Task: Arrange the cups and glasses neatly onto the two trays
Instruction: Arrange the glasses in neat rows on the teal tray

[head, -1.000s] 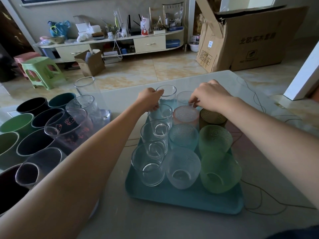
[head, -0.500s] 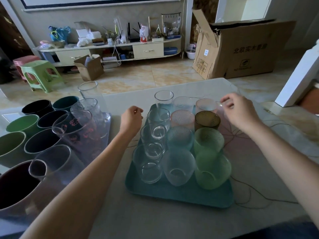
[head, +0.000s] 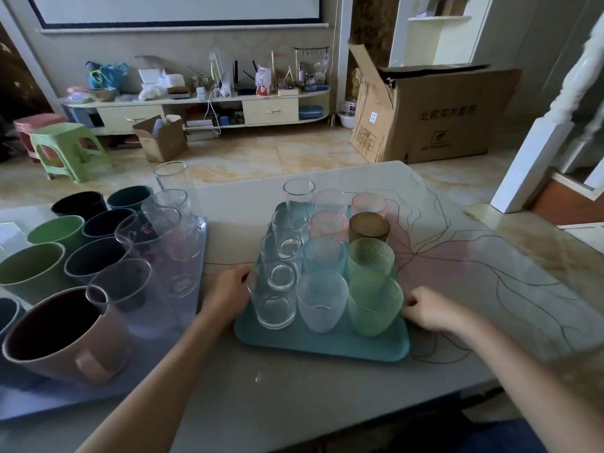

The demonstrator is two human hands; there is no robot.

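A teal tray (head: 327, 344) sits mid-table with several glasses in three columns: clear glasses (head: 277, 302) on the left, frosted and pink ones (head: 322, 302) in the middle, green glasses (head: 374, 308) and a brown glass (head: 369, 225) on the right. My left hand (head: 228, 289) grips the tray's left edge. My right hand (head: 428, 308) grips its right edge, fingers curled. To the left, a lavender tray (head: 147, 371) holds dark and green cups (head: 31, 266), a pink-brown mug (head: 55, 344) and clear tumblers (head: 170, 223).
The two trays stand close together, with a narrow strip of marble table (head: 294, 403) between them. Beyond the table's far edge lie a tiled floor, a large cardboard box (head: 434, 116) and a green stool (head: 65, 148). A white post (head: 536, 152) rises at the right.
Both hands left the far glasses and came back toward me to the near sides of the teal tray, which they now grip. A pink glass now stands at the far right.
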